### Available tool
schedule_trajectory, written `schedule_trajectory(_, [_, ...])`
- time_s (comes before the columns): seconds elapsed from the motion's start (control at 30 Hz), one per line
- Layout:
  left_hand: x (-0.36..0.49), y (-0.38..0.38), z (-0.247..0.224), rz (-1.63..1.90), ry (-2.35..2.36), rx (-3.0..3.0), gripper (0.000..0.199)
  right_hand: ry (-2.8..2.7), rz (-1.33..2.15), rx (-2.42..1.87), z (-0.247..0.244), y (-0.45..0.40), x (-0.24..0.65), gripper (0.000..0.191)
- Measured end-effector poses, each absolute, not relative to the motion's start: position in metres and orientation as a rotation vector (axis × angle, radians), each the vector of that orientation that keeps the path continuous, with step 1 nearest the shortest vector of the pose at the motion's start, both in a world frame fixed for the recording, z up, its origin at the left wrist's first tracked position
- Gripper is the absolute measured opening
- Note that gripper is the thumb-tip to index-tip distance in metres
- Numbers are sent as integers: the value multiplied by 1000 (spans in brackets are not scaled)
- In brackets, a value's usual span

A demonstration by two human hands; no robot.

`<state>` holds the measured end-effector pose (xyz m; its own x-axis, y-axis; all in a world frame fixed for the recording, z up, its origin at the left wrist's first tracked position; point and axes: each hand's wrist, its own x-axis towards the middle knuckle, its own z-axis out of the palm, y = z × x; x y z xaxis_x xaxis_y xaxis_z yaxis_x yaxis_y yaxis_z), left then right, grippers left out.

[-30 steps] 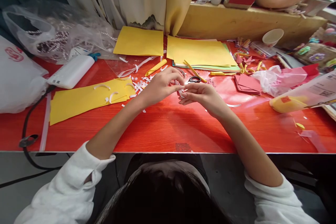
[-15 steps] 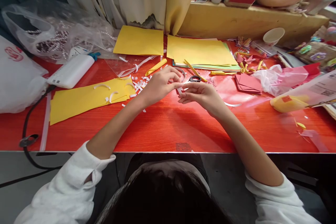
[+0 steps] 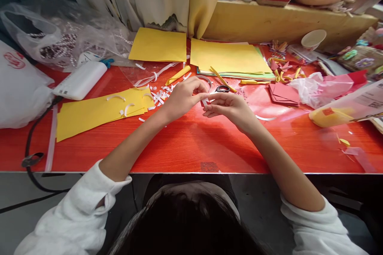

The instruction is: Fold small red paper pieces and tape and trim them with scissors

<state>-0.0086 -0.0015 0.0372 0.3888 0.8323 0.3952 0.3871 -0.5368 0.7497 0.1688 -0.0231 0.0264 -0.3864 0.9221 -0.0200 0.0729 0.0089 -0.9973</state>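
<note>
My left hand (image 3: 188,95) and my right hand (image 3: 229,107) meet at the fingertips above the red table. A small white strip (image 3: 205,102) with some red beside it shows between them, pinched in my right fingers. My left thumb and fingers are closed at the same spot; what they grip is too small to make out. Just behind the hands lie a roll of tape (image 3: 208,81) and scissors with a dark handle (image 3: 223,89). White paper scraps (image 3: 160,96) are scattered beside my left hand.
Yellow sheets (image 3: 101,109) lie at the left, with more yellow paper (image 3: 230,55) at the back. A white power bank (image 3: 80,80) and plastic bags stand at far left. Red paper squares (image 3: 283,94), crumpled tissue (image 3: 311,89) and a paper cup (image 3: 313,40) are at the right.
</note>
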Motion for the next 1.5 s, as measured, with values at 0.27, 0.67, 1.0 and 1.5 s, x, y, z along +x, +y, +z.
schedule_trajectory(0.27, [-7,3,34,1047,1028,1976,9,-1531,1492,-1045,25,-22,168,32])
schedule_trajectory(0.67, [-7,2,33,1097,1001,1998,7,-1520,1475,-1018,23,-22,169,31])
schedule_trajectory(1.0, [-7,1,35,1125,973,2029,8,-1524,1454,-992,23,-22,169,27])
schedule_trajectory(1.5, [-7,-1,35,1137,945,2140,9,-1457,1482,-960,21,-21,166,26])
